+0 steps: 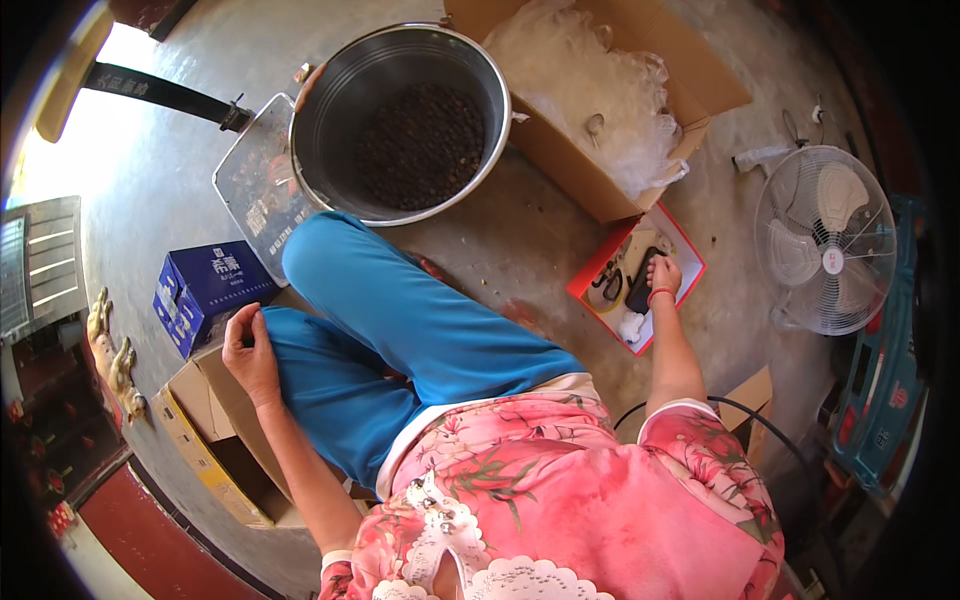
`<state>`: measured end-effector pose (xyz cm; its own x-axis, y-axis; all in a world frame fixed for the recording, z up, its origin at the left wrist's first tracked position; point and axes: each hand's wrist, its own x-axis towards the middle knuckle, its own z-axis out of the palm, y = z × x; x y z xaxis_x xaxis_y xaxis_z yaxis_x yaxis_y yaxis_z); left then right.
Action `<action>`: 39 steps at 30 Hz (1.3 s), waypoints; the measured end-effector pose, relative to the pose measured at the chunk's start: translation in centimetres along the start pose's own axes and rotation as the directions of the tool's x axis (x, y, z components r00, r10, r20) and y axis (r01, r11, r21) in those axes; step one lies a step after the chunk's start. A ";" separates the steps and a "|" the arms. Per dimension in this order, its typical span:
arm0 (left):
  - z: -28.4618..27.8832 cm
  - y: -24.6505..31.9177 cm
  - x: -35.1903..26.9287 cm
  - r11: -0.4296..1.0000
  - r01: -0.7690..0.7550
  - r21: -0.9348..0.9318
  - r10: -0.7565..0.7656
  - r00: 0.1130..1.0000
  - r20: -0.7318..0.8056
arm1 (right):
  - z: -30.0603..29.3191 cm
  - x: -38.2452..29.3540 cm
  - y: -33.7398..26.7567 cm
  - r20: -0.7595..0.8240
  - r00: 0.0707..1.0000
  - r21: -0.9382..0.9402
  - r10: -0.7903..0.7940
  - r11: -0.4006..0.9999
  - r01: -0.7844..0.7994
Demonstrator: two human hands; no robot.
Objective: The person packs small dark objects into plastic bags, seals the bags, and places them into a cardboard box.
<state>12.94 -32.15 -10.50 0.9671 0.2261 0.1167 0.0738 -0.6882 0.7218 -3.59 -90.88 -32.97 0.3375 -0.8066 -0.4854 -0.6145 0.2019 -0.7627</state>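
My left hand (251, 349) is raised beside my left knee, fingers curled towards the thumb; whether a small thing is between them I cannot tell. My right hand (664, 277) is bent over a shallow red-edged box (686, 247), at the end of a long black object (643, 283); its fingertips are hidden. Scissors with black handles (611, 283) and a small white fluffy thing (631, 328) also lie in that box. Ahead of my knees stands a large metal bucket (300, 161) with many small dark pieces (427, 142) low inside it.
An open cardboard box (577, 172) holds whitish fibrous material and clear plastic (577, 82). A standing fan (832, 247) is at right. A blue carton (214, 281) and an open cardboard box (232, 442) are at left. A metal-edged plate (259, 180) lies beside the bucket; a cable (757, 416) runs at right.
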 end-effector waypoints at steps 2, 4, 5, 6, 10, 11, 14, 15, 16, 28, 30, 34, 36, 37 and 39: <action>-0.1 0.0 -0.1 0.999 0.040 0.021 -0.040 0.999 0.012 | -2.0 2.2 2.9 -0.036 0.991 -0.111 0.125 0.985 -0.129; -0.4 -0.1 0.1 0.997 0.046 0.058 -0.048 0.998 0.034 | -3.5 4.9 7.4 -0.085 0.988 -0.321 0.129 0.935 -0.150; -0.5 0.0 0.2 0.997 0.037 0.061 -0.040 0.998 0.045 | -4.3 6.5 9.5 -0.110 0.987 -0.421 0.121 0.894 -0.156; -0.4 0.1 0.2 0.998 0.027 0.065 -0.031 0.998 0.054 | -4.9 7.0 10.5 -0.036 0.999 -0.581 0.016 0.813 -0.034; -0.9 1.0 0.2 0.994 0.006 0.110 -0.018 0.994 0.111 | -4.8 7.4 12.8 -0.097 0.985 -0.644 0.140 0.746 -0.169; -1.1 1.2 0.1 0.992 -0.002 0.130 -0.015 0.992 0.124 | -4.4 7.1 12.5 -0.120 0.981 -0.646 0.149 0.739 -0.192; -1.6 2.1 0.1 0.965 -0.030 0.261 -0.014 0.986 0.164 | -3.1 6.1 11.1 -0.192 0.971 -0.648 0.140 0.725 -0.233; -1.6 2.4 0.1 0.960 -0.038 0.278 -0.009 0.986 0.167 | -2.5 6.2 11.0 -0.216 0.968 -0.649 0.127 0.722 -0.239; -1.5 2.7 0.1 0.951 -0.057 0.305 0.001 0.984 0.180 | -2.4 6.8 11.2 -0.206 0.968 -0.664 0.141 0.706 -0.244; 0.2 5.4 0.9 0.930 -0.098 0.355 -0.019 0.950 0.311 | -0.3 6.3 10.3 -0.398 0.893 -0.756 0.209 0.476 -0.449; 0.5 5.8 0.9 0.939 -0.105 0.328 -0.012 0.942 0.336 | -0.1 6.1 9.6 -0.380 0.893 -0.749 0.241 0.487 -0.450; 1.0 5.9 1.2 0.915 -0.173 0.366 0.021 0.923 0.385 | -0.5 7.1 10.3 -0.417 0.873 -0.726 0.254 0.485 -0.488; 1.2 6.0 1.4 0.913 -0.180 0.365 0.023 0.918 0.395 | -0.7 6.8 10.1 -0.393 0.884 -0.717 0.253 0.517 -0.467; 1.3 6.0 1.4 0.913 -0.183 0.364 0.024 0.916 0.400 | -0.8 6.5 9.8 -0.382 0.889 -0.712 0.252 0.533 -0.457; 1.2 5.6 1.4 0.926 -0.118 0.360 -0.033 0.921 0.388 | -0.7 6.7 9.6 -0.351 0.888 -0.718 0.297 0.523 -0.459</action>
<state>14.99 -36.54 -7.12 0.9827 -0.0366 -0.1817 0.0417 -0.9115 0.4091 -7.72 -94.73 -43.23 -0.1331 -0.8512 -0.5078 -0.9885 0.0767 0.1306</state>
